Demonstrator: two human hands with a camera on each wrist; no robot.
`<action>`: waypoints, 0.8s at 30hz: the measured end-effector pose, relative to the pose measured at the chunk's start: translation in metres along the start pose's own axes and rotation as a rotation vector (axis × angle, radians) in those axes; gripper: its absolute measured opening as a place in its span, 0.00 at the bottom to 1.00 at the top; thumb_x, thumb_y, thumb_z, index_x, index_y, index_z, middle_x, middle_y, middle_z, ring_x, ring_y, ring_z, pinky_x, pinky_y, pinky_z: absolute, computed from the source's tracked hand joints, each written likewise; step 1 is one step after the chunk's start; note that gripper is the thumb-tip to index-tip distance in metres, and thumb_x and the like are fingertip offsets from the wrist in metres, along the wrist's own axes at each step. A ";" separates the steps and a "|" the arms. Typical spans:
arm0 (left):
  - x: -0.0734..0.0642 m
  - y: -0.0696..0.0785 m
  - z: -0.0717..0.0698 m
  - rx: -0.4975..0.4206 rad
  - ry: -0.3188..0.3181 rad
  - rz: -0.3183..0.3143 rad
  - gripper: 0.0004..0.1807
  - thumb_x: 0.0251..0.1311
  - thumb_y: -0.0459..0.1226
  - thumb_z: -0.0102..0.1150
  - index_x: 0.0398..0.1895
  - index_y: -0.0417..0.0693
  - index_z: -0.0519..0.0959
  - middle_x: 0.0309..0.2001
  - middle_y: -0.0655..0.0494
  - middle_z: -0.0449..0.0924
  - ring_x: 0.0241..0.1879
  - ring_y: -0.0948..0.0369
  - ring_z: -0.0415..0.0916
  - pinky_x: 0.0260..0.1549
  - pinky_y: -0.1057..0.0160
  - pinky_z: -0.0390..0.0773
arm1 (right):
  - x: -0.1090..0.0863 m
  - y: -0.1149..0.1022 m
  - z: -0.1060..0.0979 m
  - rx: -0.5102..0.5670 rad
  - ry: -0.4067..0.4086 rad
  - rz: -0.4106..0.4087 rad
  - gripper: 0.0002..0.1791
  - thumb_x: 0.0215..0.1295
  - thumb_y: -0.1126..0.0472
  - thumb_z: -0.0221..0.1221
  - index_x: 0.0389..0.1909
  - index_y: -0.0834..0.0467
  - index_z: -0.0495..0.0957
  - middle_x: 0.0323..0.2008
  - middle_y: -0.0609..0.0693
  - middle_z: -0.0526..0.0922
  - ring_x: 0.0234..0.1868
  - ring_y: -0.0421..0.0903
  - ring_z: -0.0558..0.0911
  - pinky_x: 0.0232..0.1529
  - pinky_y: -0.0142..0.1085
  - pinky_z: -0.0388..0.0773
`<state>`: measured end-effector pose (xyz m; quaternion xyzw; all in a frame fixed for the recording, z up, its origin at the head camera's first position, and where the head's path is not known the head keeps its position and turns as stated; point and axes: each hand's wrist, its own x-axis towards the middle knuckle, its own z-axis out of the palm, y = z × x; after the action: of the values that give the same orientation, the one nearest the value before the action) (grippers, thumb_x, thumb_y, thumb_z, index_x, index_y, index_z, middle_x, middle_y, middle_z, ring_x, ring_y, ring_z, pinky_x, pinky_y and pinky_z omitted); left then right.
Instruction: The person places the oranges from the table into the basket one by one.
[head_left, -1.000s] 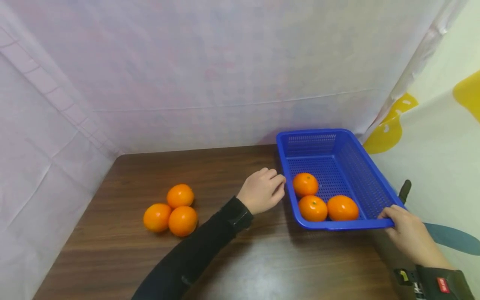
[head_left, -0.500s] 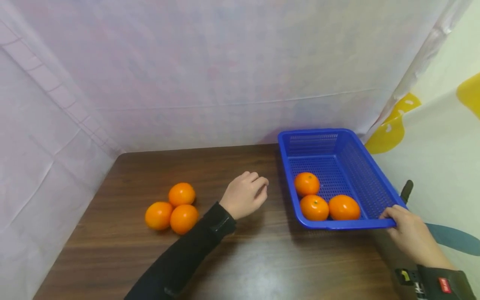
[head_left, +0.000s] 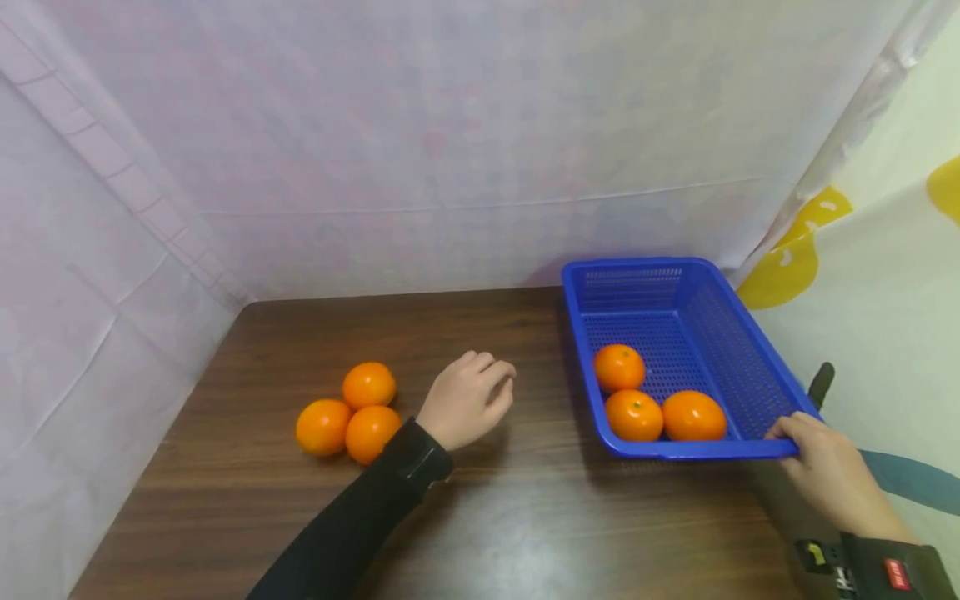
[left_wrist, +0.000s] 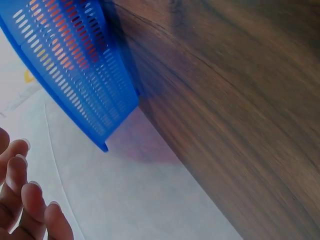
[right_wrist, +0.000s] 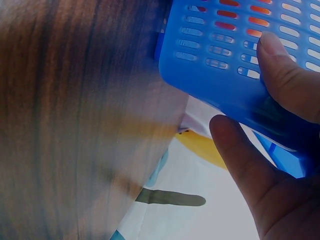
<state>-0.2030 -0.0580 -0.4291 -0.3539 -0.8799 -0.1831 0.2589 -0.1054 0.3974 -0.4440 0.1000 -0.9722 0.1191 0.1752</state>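
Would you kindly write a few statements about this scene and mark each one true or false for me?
1. The right hand grips the near right corner of the blue basket. True.
2. Three oranges lie inside the basket. True.
3. In the head view, the left hand appears between the basket and the loose oranges. True.
4. The left hand holds an orange. False: it is empty.
5. The loose oranges lie right of the basket. False: they are to its left.

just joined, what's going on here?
A person's right hand grips the near right corner of a blue basket with three oranges inside. The left hand, which appears to hold nothing, is between the basket and three more oranges clustered on the wooden table.
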 end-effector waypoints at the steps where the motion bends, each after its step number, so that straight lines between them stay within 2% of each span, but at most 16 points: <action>1: -0.002 -0.002 -0.001 -0.001 0.003 -0.010 0.07 0.63 0.38 0.59 0.40 0.51 0.85 0.33 0.60 0.81 0.31 0.63 0.73 0.35 0.66 0.75 | 0.000 0.000 0.000 0.002 -0.005 0.003 0.16 0.40 0.79 0.66 0.22 0.55 0.77 0.26 0.49 0.77 0.26 0.45 0.73 0.25 0.37 0.68; 7: -0.016 -0.010 -0.010 0.006 0.029 -0.072 0.06 0.63 0.38 0.59 0.39 0.52 0.85 0.32 0.60 0.81 0.33 0.61 0.74 0.35 0.65 0.77 | 0.001 0.000 -0.002 0.002 -0.019 0.008 0.15 0.40 0.79 0.66 0.23 0.56 0.77 0.25 0.49 0.77 0.26 0.45 0.72 0.25 0.36 0.67; 15: -0.034 -0.019 -0.018 0.000 0.030 -0.146 0.07 0.64 0.38 0.58 0.38 0.51 0.85 0.32 0.60 0.82 0.32 0.60 0.74 0.35 0.64 0.77 | -0.001 0.001 -0.001 -0.004 -0.025 0.013 0.16 0.41 0.79 0.66 0.23 0.56 0.77 0.25 0.51 0.77 0.26 0.45 0.72 0.25 0.36 0.67; 21: -0.049 -0.028 -0.023 -0.002 0.049 -0.159 0.05 0.63 0.37 0.61 0.37 0.51 0.85 0.33 0.58 0.83 0.32 0.60 0.75 0.34 0.64 0.77 | -0.002 0.002 -0.001 -0.004 -0.007 0.002 0.15 0.42 0.80 0.64 0.23 0.56 0.77 0.25 0.52 0.77 0.26 0.45 0.72 0.26 0.37 0.68; 24: -0.059 -0.033 -0.028 0.007 0.045 -0.170 0.05 0.62 0.36 0.62 0.38 0.50 0.85 0.33 0.58 0.83 0.32 0.59 0.75 0.35 0.63 0.78 | -0.001 0.001 0.000 -0.001 0.009 -0.019 0.16 0.41 0.79 0.65 0.22 0.55 0.77 0.24 0.50 0.76 0.26 0.42 0.71 0.25 0.36 0.67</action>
<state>-0.1812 -0.1258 -0.4461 -0.2726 -0.9014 -0.2091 0.2635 -0.1051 0.3985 -0.4450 0.1086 -0.9704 0.1176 0.1810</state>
